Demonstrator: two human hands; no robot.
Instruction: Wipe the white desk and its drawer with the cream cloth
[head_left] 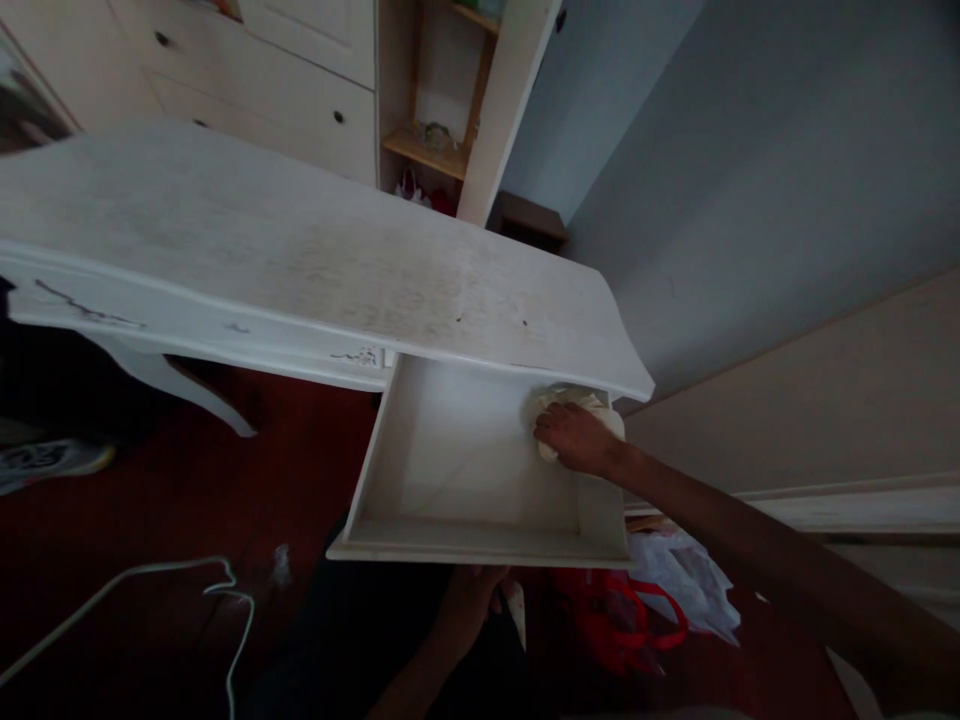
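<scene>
A white desk (247,250) stands in front of me with its right drawer (457,535) pulled out and bare inside. My right hand (574,438) reaches into the drawer's back right corner and presses a crumpled pale cloth (570,400) against the inside. My left hand (469,600) is below the drawer's front panel, in shadow, its fingers curled near the underside of the front edge. Whether it grips the drawer I cannot tell.
A white cable (150,590) lies on the dark red floor at lower left. A red bag (626,615) and a white plastic bag (686,575) lie under the drawer's right side. A white cabinet with drawers (300,80) and a wooden shelf (427,150) stand behind.
</scene>
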